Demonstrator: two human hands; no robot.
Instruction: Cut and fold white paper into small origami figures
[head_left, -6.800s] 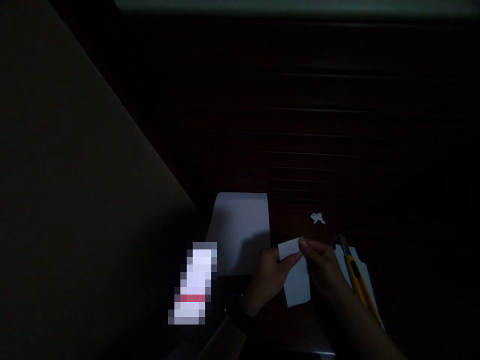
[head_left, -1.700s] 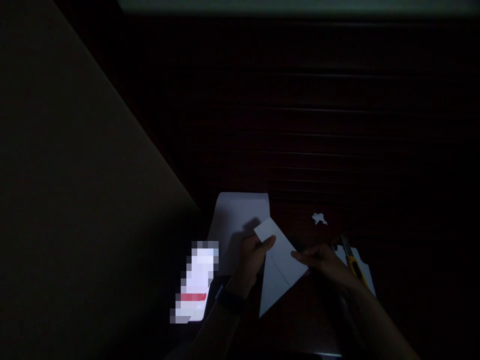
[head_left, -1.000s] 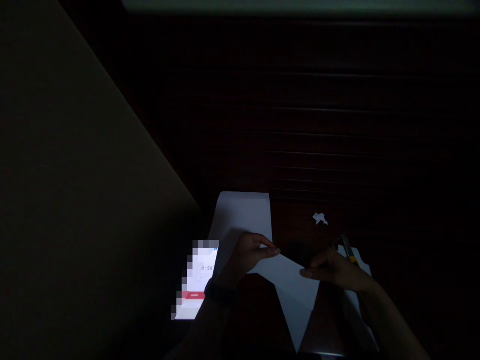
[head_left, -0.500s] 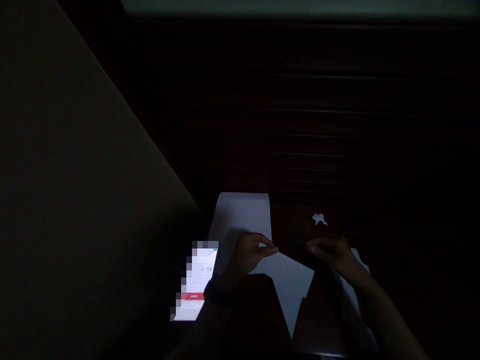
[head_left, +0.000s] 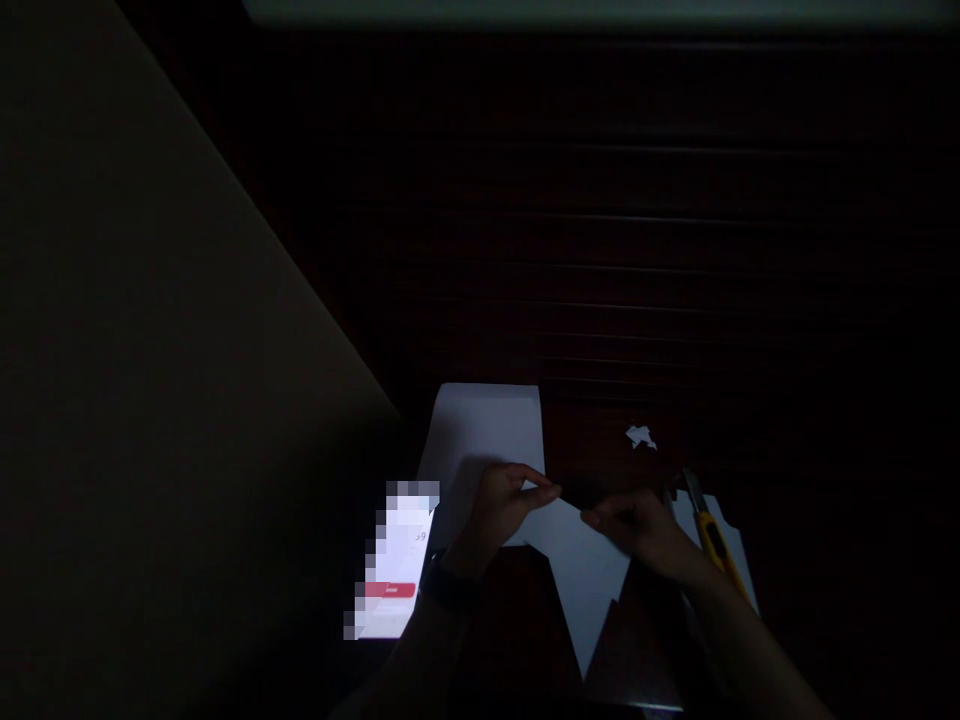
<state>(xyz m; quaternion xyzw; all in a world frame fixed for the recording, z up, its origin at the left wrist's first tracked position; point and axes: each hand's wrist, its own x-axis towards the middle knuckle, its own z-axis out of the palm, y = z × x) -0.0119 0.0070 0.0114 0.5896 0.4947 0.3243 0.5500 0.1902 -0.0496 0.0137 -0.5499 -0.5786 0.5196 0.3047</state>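
A piece of white paper [head_left: 585, 565] with angular cut edges and a downward point hangs between my hands. My left hand [head_left: 506, 505] pinches its upper left edge between thumb and fingers; a dark band circles that wrist. On the paper's upper right edge, my right hand [head_left: 630, 525] has its thumb and fingertips closed. A yellow utility knife [head_left: 716, 545], blade pointing away from me, lies just right of my right hand on other white paper [head_left: 739, 548], partly hidden by my forearm.
Behind my left hand lies a larger white sheet [head_left: 487, 425]. Small paper scraps [head_left: 640, 437] rest on the dark table farther back. A lit phone screen [head_left: 394, 565], partly pixelated, is left of my left wrist. A wall [head_left: 187, 350] rises on the left.
My right hand has moved left and slightly down onto the paper's edge, uncovering the yellow utility knife. My left hand keeps its pinch, almost unmoved.
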